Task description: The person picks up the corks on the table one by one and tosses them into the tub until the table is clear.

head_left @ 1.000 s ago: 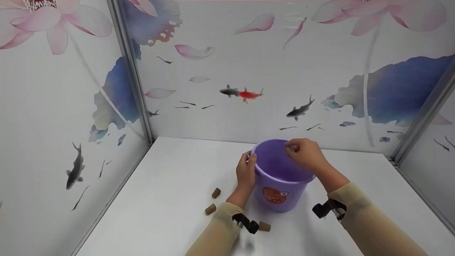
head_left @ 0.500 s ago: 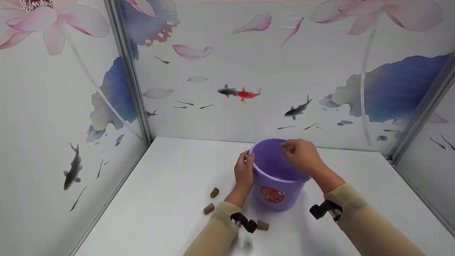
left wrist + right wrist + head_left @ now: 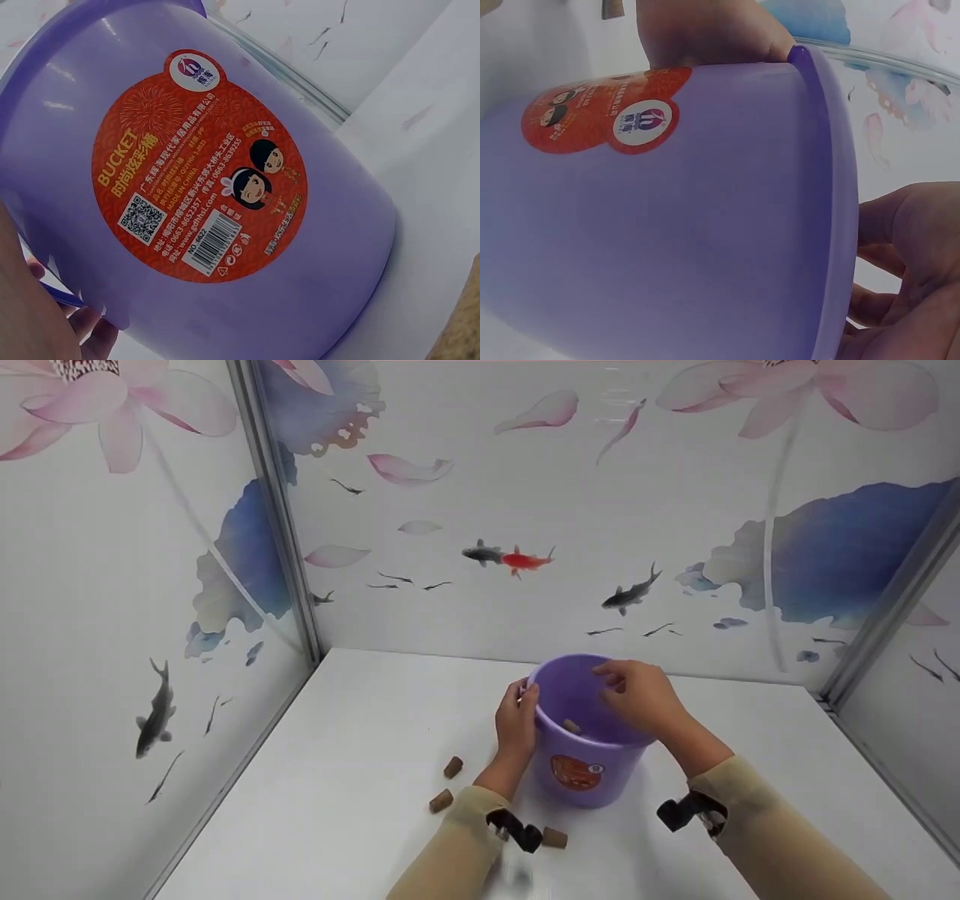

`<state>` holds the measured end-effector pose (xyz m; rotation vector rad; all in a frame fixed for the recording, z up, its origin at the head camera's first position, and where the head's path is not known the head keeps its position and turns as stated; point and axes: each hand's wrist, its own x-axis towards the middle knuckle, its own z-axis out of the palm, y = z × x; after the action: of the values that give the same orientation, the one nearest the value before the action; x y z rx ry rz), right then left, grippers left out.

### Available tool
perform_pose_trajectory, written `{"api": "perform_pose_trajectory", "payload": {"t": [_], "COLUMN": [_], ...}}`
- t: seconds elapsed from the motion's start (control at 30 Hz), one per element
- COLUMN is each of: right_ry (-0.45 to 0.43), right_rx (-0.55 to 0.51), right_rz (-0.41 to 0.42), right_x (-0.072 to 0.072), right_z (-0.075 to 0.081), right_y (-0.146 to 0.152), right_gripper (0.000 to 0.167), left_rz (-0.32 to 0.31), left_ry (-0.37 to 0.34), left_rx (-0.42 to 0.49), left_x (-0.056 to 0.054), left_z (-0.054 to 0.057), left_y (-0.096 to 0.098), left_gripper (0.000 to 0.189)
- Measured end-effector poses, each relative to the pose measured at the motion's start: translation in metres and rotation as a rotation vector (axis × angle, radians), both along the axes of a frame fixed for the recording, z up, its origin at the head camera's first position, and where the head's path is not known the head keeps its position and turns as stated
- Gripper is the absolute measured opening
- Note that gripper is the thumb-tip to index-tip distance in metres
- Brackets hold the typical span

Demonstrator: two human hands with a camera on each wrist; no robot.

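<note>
A purple bucket (image 3: 592, 769) with a round red label stands on the white table. My left hand (image 3: 516, 724) grips its left side at the rim, thumb over the edge. My right hand (image 3: 641, 697) hangs over the bucket's right side, fingers bent loosely and parted, with nothing seen between them. In the right wrist view, the right hand (image 3: 922, 262) is just beyond the rim. A brown cork (image 3: 571, 726) shows inside the bucket by the near wall; whether it is falling or resting cannot be told. The bucket's bottom is hidden.
Two corks, an upper cork (image 3: 453, 767) and a lower cork (image 3: 441, 801), lie left of the bucket. Another cork (image 3: 555, 838) lies in front, beside the left wrist camera (image 3: 516, 830). White printed panels (image 3: 450, 622) enclose the table.
My right hand's fingers have parted from their pinch. A cork has come into view inside the bucket below them. The left hand and bucket stay where they were.
</note>
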<state>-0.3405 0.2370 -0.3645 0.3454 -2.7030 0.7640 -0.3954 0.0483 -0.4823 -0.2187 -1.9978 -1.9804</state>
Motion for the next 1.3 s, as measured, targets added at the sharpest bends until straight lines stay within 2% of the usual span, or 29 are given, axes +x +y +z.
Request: {"api": "perform_pose_trajectory", "payload": {"t": [0.13,0.27,0.43,0.77,0.9,1.1,1.3], "right_ry": [0.004,0.048,0.092,0.18,0.2,0.23,0.236], "right_rx": [-0.018,-0.055,-0.16,-0.324,-0.423,-0.586,-0.673], "right_rz": [-0.019,-0.049,-0.097,-0.275,-0.35,-0.455,-0.513], "right_x": [0.005,0.01,0.016,0.031,0.036,0.037,0.037], "right_z": [-0.001,-0.006,-0.016,-0.024,-0.031,-0.046,-0.054], "right_y": [0.004,0.008,0.012,0.027,0.033,0.037,0.045], "right_gripper": [0.034,0.033,0.031,0.029,0.03,0.031,0.032], "left_rz": [0.001,-0.007,-0.005,-0.006,-0.019,-0.005,-0.015], "left_ry": [-0.012,-0.021,-0.02,-0.022,-0.02,-0.006,-0.021], "left_rx": [-0.01,-0.018,-0.013,-0.015,-0.003,-0.011,0.0], "left_x": [0.0,0.001,0.001,0.0,0.002,0.001,0.0], "left_z": [0.001,0.002,0.001,0.001,0.001,0.0,0.0], "left_y": [0.0,0.0,-0.002,0.0,-0.001,-0.002,-0.001], "left_gripper": [0.047,0.047,0.048,0.049,0.049,0.048,0.048]}}
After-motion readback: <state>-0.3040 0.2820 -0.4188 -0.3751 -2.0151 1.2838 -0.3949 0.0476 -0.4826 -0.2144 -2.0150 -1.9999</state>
